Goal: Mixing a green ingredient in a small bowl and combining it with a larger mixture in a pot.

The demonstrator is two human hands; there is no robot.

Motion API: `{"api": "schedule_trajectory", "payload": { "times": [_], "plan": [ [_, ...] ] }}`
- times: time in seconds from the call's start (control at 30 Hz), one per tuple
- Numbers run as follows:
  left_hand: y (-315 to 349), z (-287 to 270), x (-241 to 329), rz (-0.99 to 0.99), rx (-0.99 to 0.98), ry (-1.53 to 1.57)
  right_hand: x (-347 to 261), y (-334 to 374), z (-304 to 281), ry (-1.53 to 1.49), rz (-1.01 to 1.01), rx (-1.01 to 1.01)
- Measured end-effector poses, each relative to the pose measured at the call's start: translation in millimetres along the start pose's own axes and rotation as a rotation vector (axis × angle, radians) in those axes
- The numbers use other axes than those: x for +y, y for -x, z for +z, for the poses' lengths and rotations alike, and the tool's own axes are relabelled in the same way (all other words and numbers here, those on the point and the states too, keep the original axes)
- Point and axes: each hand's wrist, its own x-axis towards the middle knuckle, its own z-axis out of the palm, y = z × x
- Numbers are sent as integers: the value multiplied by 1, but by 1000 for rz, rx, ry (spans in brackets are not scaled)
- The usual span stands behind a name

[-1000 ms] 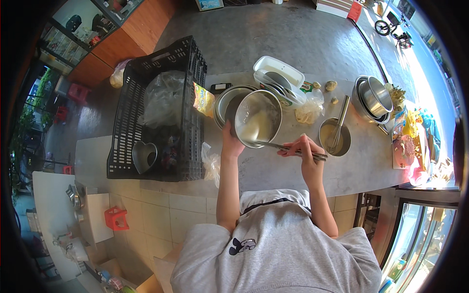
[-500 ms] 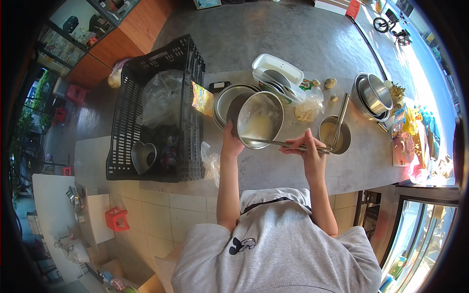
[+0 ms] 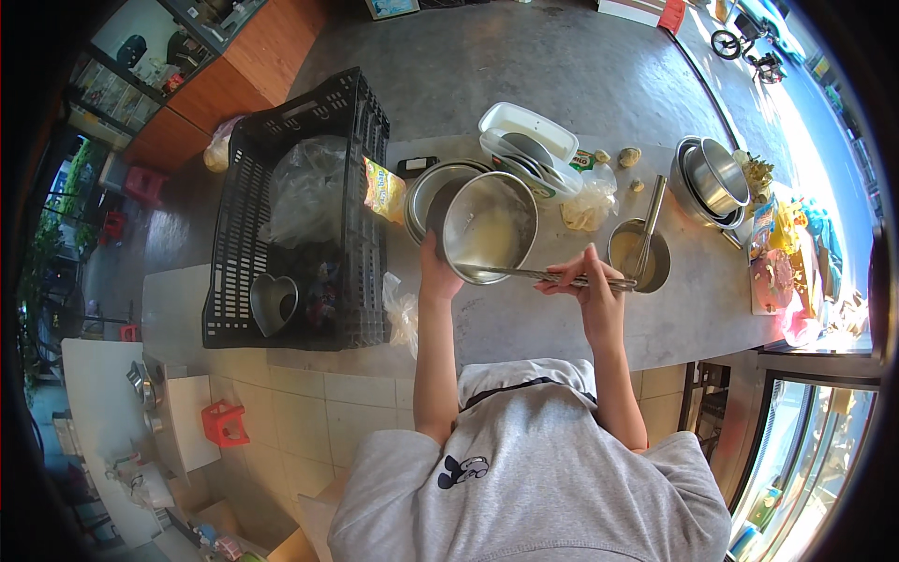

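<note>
My left hand (image 3: 437,273) grips the lower left side of a metal bowl (image 3: 460,215) and holds it tilted toward me above the table. A pale yellow liquid (image 3: 496,236) lies in the bowl. My right hand (image 3: 592,283) is closed round the handle of a long metal spoon (image 3: 534,273). The spoon points left, its far end at the bowl's near rim; its exact tip is hard to make out. Right beside my right hand stands a small metal pot (image 3: 663,267) with a pale mixture and a whisk (image 3: 655,211) leaning in it.
At left stands a black plastic crate (image 3: 370,253) with plastic bags and a heart-shaped tin (image 3: 274,304). Wide metal bowls (image 3: 421,192), a yellow packet (image 3: 384,190) and a white container (image 3: 529,122) lie beyond my hands. Stacked bowls (image 3: 716,178) and a pink board (image 3: 773,281) are at right.
The bowl in my left hand has shifted slightly left and tips a little more toward me. My right hand and the spoon keep nearly the same place.
</note>
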Motion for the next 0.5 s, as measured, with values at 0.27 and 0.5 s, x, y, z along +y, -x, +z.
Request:
{"api": "schedule_trajectory", "payload": {
  "times": [0.27, 0.5],
  "plan": [
    [-8, -14, -8, 1, -82, -10, -3, 2, 8, 87, -52, 84],
    [-13, -23, -14, -17, -2, -10, -2, 3, 1, 24, 37, 26]
  ]
}}
